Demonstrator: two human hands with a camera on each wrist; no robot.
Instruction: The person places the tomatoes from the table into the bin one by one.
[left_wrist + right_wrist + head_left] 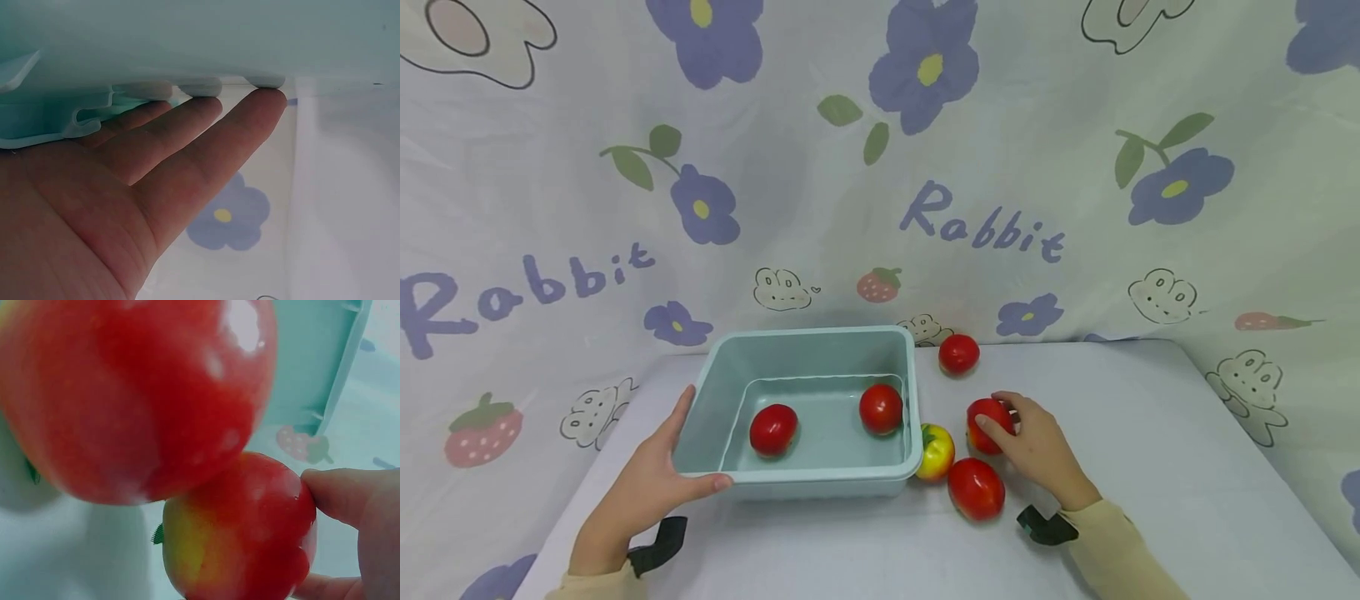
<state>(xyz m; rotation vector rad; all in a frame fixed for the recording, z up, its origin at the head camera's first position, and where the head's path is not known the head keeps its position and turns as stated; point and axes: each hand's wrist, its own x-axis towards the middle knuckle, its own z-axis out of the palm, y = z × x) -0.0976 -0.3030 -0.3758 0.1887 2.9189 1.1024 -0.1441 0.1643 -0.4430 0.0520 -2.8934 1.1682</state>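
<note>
Right hand (1037, 442) grip round red apple (988, 423); left hand (647, 483) flat against tub (820, 479); yellow-red apple (936, 452) between

- The tub (820, 479) my left hand (640, 492) rests against is pale mint green.
- The apple (988, 423) my right hand (1037, 446) grips is red with a yellow-green patch.
- The two apples in the tub (772, 429) are glossy red.
- One apple beside the tub (936, 452) is yellow flushed with red.
- My sleeves (1120, 554) are cream.
- The backdrop cloth (880, 167) is white, printed with purple flowers, red strawberries, outlined rabbits and purple "Rabbit" lettering.
</note>
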